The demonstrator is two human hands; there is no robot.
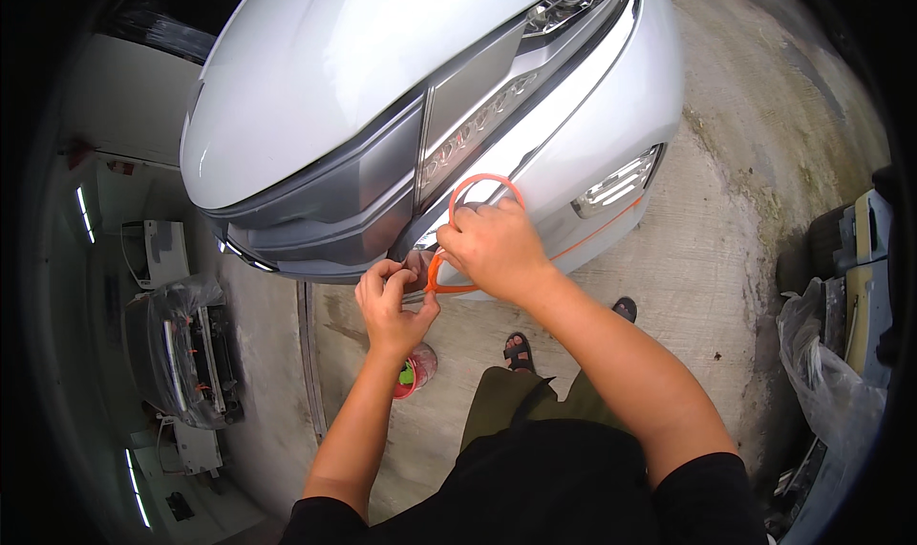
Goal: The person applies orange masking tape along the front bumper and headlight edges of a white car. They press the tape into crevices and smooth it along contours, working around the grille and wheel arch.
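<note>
The front corner of a white car point(597, 91) fills the upper middle. My right hand point(497, 249) is closed around a thin orange ring that looks like a roll of narrow tape point(488, 177), close against the bumper. An orange strip loops from under that hand toward my left hand point(394, 306). My left fingers are bent together at the strip's lower end, beside the bumper's lower edge; their exact grip is partly hidden. Another thin orange line point(598, 230) runs along the bumper under the fog light point(621, 182).
A red container with something green point(408, 377) inside stands on the concrete floor point(712, 287) below my left forearm. Plastic-wrapped car parts point(181, 354) are at the left. Further panels with plastic sheeting point(826, 363) stand at the right. My sandalled feet point(519, 352) are below the bumper.
</note>
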